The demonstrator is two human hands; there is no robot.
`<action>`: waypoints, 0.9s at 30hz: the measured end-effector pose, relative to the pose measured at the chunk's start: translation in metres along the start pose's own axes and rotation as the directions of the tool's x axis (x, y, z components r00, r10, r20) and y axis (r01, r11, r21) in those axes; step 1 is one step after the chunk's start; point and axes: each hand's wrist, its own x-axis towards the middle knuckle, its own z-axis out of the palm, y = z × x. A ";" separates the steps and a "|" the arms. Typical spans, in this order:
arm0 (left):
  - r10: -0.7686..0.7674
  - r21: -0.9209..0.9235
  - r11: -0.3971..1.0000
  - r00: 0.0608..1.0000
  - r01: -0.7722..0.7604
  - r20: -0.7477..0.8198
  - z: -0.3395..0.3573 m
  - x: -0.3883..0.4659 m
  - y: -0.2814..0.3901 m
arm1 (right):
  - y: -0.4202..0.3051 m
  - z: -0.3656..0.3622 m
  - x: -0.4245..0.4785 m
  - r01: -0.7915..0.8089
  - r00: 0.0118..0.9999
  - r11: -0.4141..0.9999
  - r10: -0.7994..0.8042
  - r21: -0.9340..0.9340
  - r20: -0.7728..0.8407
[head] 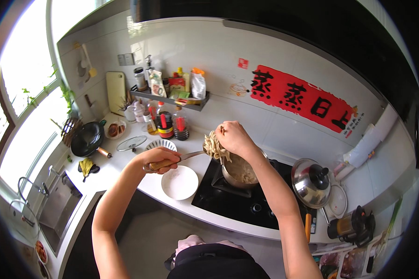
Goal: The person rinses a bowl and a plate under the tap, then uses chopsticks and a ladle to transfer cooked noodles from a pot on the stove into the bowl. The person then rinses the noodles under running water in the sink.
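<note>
My left hand (162, 160) grips the wooden handle of a metal ladle or strainer (192, 155), raised left of a steel pot. Pale strips of food, perhaps mushrooms (214, 148), are heaped on its head, and some hang over the rim. My right hand (233, 136) is raised beside the heap with its fingers curled; thin brown sticks, seemingly chopsticks (222, 130), show at the fingers. Below it the pot (235, 179) stands on the black gas hob, holding liquid and more strips. A white bowl (179, 182) sits on the counter below the ladle.
A striped bowl (160, 144), a glass lid (132, 143) and sauce bottles (164, 125) stand behind my left hand. A black wok (88, 139) lies further left, near the sink (60, 205). A domed steel lid (310, 183) is right of the hob (230, 205).
</note>
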 end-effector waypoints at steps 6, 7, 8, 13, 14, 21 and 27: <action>-0.017 -0.067 0.998 0.994 0.009 -0.111 -0.046 -0.059 -0.041 | -0.034 0.067 0.014 0.099 0.994 0.981 -0.106 0.166 0.031; -0.019 -0.072 0.997 0.996 0.012 -0.093 -0.057 -0.067 -0.052 | -0.042 0.079 0.014 0.094 0.993 0.973 -0.106 0.209 0.048; -0.055 -0.088 0.995 0.993 0.046 -0.102 -0.067 -0.071 -0.063 | -0.049 0.089 0.011 0.083 0.991 0.966 -0.106 0.244 0.080; -0.197 -0.142 0.975 0.958 0.169 -0.207 -0.087 -0.057 -0.111 | -0.023 0.196 -0.016 -0.035 0.989 0.938 -0.018 0.344 0.149; -0.219 -0.136 0.971 0.956 0.194 -0.194 -0.096 -0.044 -0.125 | -0.020 0.209 -0.025 0.024 0.994 0.953 -0.056 0.303 0.097; -0.117 0.558 0.777 0.937 0.293 -0.330 -0.067 -0.011 -0.123 | 0.027 0.245 -0.062 -0.179 0.972 0.886 0.094 0.427 0.214; 0.013 0.901 0.250 0.929 0.355 -0.370 -0.040 -0.032 -0.090 | 0.022 0.194 -0.074 -0.250 0.967 0.750 0.168 0.612 0.190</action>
